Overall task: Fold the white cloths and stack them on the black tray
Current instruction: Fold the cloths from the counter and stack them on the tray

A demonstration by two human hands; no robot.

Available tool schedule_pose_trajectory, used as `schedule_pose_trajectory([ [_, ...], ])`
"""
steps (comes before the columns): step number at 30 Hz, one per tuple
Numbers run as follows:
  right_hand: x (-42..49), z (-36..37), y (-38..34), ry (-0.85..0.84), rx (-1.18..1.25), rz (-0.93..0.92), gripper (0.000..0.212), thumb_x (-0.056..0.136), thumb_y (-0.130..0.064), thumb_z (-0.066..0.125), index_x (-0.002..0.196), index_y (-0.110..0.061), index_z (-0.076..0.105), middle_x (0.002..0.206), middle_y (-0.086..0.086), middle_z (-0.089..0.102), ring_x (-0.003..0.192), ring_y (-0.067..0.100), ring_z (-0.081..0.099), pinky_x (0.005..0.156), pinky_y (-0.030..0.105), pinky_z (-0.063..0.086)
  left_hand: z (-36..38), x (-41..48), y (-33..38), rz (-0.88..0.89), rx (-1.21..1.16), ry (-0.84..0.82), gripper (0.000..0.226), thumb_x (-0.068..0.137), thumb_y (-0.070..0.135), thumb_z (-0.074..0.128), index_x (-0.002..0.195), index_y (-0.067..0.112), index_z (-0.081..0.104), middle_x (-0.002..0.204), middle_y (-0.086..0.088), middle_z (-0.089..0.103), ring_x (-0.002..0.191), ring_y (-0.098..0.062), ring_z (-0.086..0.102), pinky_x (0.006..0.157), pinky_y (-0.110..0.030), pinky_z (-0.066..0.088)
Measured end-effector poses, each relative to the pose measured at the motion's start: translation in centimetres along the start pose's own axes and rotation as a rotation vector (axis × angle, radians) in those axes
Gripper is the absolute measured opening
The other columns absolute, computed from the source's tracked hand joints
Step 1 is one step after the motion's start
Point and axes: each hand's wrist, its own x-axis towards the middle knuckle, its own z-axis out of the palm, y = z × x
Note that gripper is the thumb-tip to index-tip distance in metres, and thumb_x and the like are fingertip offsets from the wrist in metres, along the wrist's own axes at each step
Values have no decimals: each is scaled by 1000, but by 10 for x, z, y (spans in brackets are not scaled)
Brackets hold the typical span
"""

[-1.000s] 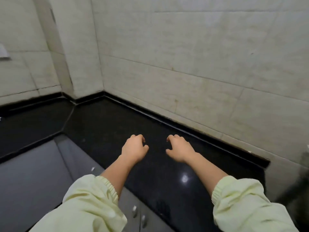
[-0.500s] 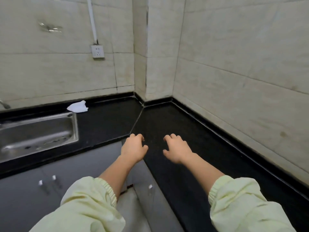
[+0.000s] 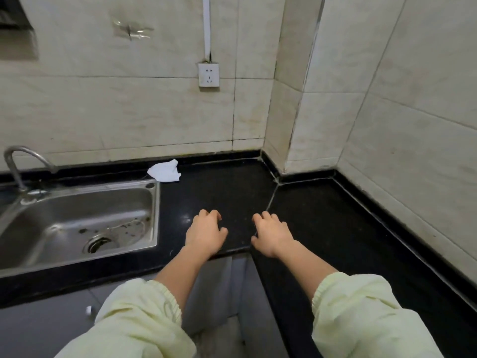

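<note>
Head view: swung leftward; rectangular stainless-steel sink (image 3: 155,215) is now revealed.
Cloth: crumpled white cloth (image 3: 165,171) is exposed behind sink's right rear corner.
Hands: left hand (image 3: 205,235) and right hand (image 3: 272,235) are held loosely curled, empty, right of sink.
Tray: unseen; folding judged not begun.

The left hand (image 3: 206,233) and right hand (image 3: 273,235) reach out side by side at lower centre of the frame, palms down over the front edge of the black tabletop (image 3: 227,187). Their fingers are loosely curled and hold nothing. Pale yellow sleeves (image 3: 139,321) fill the bottom. A crumpled white cloth (image 3: 165,171) lies at centre left against the tiled wall, just behind the steel sink (image 3: 154,218). A curved tap (image 3: 18,161) stands at far left, and a wall socket (image 3: 208,74) sits above centre.
</note>
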Motion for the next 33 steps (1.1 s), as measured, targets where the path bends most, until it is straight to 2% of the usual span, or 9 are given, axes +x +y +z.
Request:
schedule_pose_trajectory([
  [9, 183, 5, -54, -10, 23, 14, 52, 94, -29, 55, 140, -15, 36, 139, 9, 41, 130, 30, 39, 103, 46, 39, -3, 168, -87, -28, 12, -29, 38, 93, 30, 52, 128, 17, 50, 127, -7, 46, 114, -25, 49, 86, -39, 49],
  [15, 287, 19, -92, -109, 25, 4, 59, 94, -28, 56, 145, -16, 31, 144, 8, 38, 134, 29, 36, 108, 47, 36, 0, 265, -142, -68, 5, -56, 38, 91, 27, 54, 127, 15, 52, 125, -9, 48, 117, -27, 47, 93, -40, 45],
  [21, 366, 44, -121, -167, 43, -62, 50, 95, -27, 53, 140, -15, 36, 140, 8, 41, 131, 28, 39, 105, 45, 36, 18, 336, -200, -141, -29, -51, 35, 90, 23, 53, 124, 13, 55, 125, -9, 50, 118, -27, 45, 90, -40, 45],
  [24, 397, 57, -133, -208, 93, -87, 48, 96, -28, 50, 141, -15, 37, 140, 7, 41, 131, 27, 38, 107, 45, 36, 22, 364, -223, -171, -24, 4, 32, 93, 22, 50, 123, 12, 55, 124, -10, 51, 117, -28, 44, 87, -40, 44],
  [27, 429, 69, -146, -197, 161, -97, 44, 98, -29, 46, 139, -14, 40, 138, 7, 42, 128, 26, 40, 106, 43, 37, 26, 396, -245, -143, 13, 66, 36, 94, 22, 50, 128, 10, 55, 135, -10, 48, 124, -31, 38, 96, -42, 41],
  [30, 460, 78, -157, -146, 240, -83, 43, 100, -33, 42, 138, -13, 42, 137, 8, 43, 126, 26, 41, 103, 42, 39, 29, 422, -264, -123, 58, 63, 41, 96, 23, 48, 135, 10, 52, 146, -7, 42, 131, -32, 30, 105, -44, 35],
  [33, 489, 88, -169, -100, 319, -76, 44, 100, -36, 42, 137, -12, 45, 136, 8, 45, 125, 26, 41, 102, 41, 40, 37, 437, -284, -129, 41, 51, 44, 95, 17, 47, 139, 12, 48, 149, -5, 40, 135, -31, 27, 108, -47, 34],
])
